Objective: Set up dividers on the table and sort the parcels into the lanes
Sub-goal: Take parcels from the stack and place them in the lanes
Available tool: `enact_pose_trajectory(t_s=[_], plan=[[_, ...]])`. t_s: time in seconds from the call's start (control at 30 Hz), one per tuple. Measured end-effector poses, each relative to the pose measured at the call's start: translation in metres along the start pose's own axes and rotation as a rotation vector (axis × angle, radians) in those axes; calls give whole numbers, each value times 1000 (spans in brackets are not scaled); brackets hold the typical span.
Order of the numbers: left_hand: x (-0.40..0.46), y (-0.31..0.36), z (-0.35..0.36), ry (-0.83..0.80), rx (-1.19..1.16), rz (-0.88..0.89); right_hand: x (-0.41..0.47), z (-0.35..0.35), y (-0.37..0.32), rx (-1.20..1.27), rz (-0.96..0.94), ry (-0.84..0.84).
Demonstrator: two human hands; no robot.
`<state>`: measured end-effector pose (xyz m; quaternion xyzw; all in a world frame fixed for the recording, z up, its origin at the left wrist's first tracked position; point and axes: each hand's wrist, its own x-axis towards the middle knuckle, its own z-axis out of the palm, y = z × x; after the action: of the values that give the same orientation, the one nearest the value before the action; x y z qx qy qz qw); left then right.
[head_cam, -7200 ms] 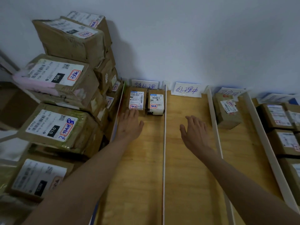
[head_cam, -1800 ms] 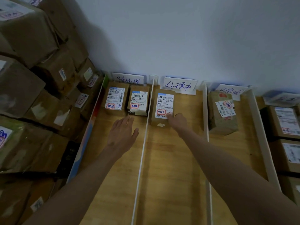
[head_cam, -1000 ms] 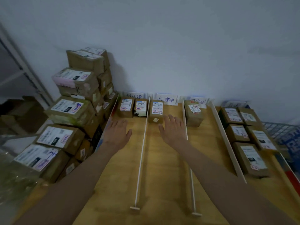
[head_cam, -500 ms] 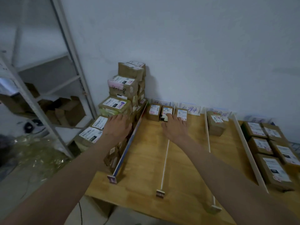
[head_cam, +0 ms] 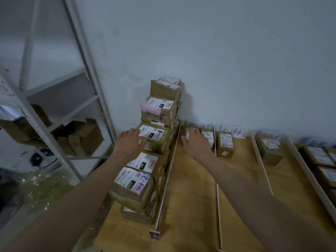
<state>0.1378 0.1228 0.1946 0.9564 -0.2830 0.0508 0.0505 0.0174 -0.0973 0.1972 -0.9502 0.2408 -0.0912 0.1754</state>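
A stack of taped brown parcels (head_cam: 160,110) fills the table's left edge. My left hand (head_cam: 130,143) reaches over it with fingers spread, beside a green-wrapped parcel (head_cam: 155,138); contact is unclear. My right hand (head_cam: 196,142) hovers open over the first lane, hiding part of a small parcel (head_cam: 189,132) at its far end. White dividers (head_cam: 168,179) (head_cam: 217,188) (head_cam: 261,164) split the wooden table (head_cam: 189,197) into lanes. Another small parcel (head_cam: 208,136) lies in the first lane, one parcel (head_cam: 225,144) in the second, one (head_cam: 269,148) in the third.
Handwritten paper labels (head_cam: 233,132) stand against the wall at the lane heads. More parcels (head_cam: 320,157) lie at the far right. A white metal shelf rack (head_cam: 54,99) with flattened cardboard stands left of the table. The table's front edge is near the bottom.
The view has swung left and closer. My left hand has moved onto the parcel stack; my right hand has shifted left from the divider into the first lane.
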Motion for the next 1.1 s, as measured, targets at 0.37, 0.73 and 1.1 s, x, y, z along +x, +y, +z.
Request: enact_pose_trajectory(t_s=[0.37, 0.73, 1.1], plan=[[133, -61, -2, 11, -28, 127, 98, 19, -57, 33, 104, 79], [216, -53, 18, -19, -431, 15, 171, 30, -80, 325, 275, 9], [209, -44, 22, 8, -855, -71, 167, 30, -87, 636, 350, 18]])
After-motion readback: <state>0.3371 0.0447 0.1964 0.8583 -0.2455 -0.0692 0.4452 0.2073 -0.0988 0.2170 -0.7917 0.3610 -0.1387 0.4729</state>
